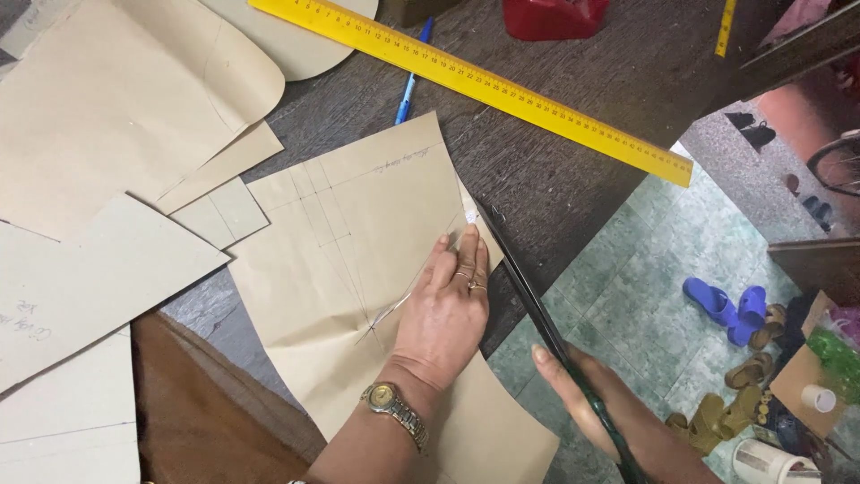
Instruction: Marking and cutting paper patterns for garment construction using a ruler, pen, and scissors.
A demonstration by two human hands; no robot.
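Note:
My left hand [445, 303] lies flat, fingers together, on a sheet of brown pattern paper [358, 233] marked with pencil lines; it wears rings and a wristwatch. My right hand [587, 399] grips a pair of long dark scissors [537, 309] whose blades run along the paper's right edge, tips near the paper's upper right corner. The paper hangs partly over the edge of the dark wooden table [555, 170].
A long yellow ruler [475, 85] crosses the table's top, with a blue pen [410, 85] below it. More brown paper pieces [116, 99] cover the left side. A red object [551, 16] sits at the back. Sandals [730, 309] lie on the tiled floor at right.

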